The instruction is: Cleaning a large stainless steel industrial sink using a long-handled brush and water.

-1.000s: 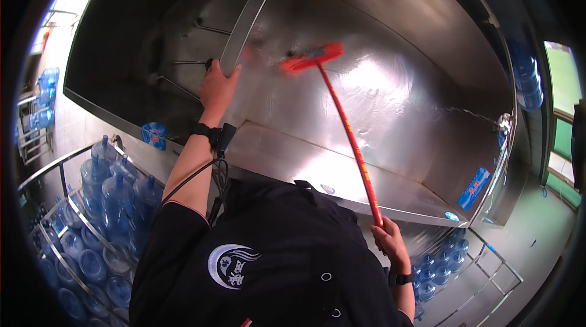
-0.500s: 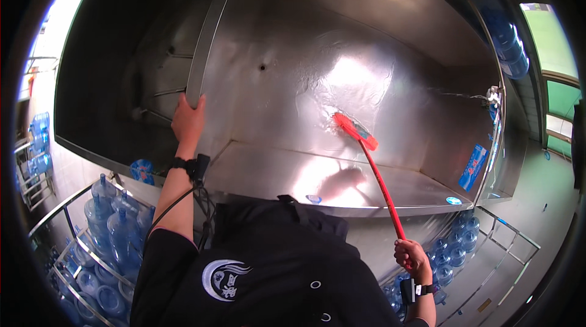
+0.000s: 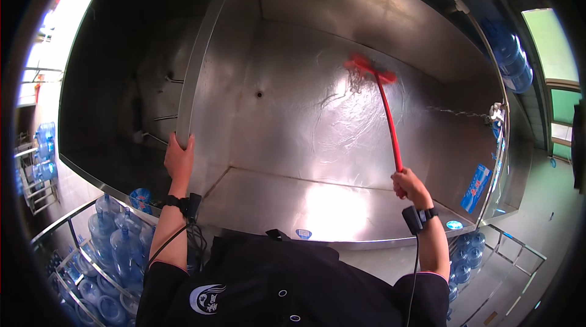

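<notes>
The right hand (image 3: pixel 412 186), closed around the handle of a red brush (image 3: pixel 390 122), has pushed its head from near the close wall to the far side of the wet steel basin (image 3: pixel 281 132), so the stroke now reaches beside the far wall. The left hand (image 3: pixel 179 161) clasps the divider (image 3: pixel 201 61).

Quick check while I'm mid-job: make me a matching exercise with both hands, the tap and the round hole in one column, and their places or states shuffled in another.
Column one
1. Left hand
2. Right hand
3. Tap
4. Round hole

Column two
A. At the right side of the basin, sending out water
B. Gripping the red brush handle
C. In the basin's bottom, dark
D. On the near end of the metal divider

Right pairs: 1-D, 2-B, 3-A, 4-C
</notes>
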`<state>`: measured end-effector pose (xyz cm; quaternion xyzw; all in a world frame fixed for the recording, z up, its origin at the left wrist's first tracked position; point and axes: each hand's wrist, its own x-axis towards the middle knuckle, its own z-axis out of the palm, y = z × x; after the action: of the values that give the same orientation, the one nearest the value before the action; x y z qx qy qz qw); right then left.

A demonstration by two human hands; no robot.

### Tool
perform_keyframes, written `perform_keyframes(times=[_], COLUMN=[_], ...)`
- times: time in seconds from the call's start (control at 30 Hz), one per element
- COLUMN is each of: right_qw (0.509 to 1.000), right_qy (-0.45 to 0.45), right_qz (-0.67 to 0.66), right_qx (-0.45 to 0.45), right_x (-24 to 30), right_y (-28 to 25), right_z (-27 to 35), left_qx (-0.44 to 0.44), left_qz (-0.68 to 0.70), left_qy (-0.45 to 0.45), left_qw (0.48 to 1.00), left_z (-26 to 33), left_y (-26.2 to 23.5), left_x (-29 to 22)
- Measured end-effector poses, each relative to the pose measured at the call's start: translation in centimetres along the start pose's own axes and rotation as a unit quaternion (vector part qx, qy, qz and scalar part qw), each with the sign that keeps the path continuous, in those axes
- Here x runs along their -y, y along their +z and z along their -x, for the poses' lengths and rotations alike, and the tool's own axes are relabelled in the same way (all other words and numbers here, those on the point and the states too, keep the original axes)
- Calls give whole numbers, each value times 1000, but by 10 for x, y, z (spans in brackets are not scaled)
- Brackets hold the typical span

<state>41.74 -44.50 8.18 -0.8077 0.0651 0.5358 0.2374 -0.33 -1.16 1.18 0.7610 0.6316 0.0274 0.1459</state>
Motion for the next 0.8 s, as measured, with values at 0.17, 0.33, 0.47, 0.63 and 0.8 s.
perform_keyframes(times=[0.17,0.33,0.47,0.63,0.8], right_qw=[994,983,971,936,926], right_qy=[-58,-64,-29,21,122], right_qz=[-87,-172,-236,-351,-352], right_qx=[21,24,22,-13,-53], right_x=[33,-5,-55,-132,-187], right_y=[2,23,42,58,44], right_z=[3,75,142,191,195], left_qx=[7,1,3,14,10], left_qz=[-2,-10,-22,-25,-21], left_qy=[2,2,-13,-11,-3], left_qw=[1000,1000,1000,1000,1000], left_z=[0,1,-1,-2,-5], left_y=[-2,-2,0,3,5], left_x=[-1,1,4,1,6])
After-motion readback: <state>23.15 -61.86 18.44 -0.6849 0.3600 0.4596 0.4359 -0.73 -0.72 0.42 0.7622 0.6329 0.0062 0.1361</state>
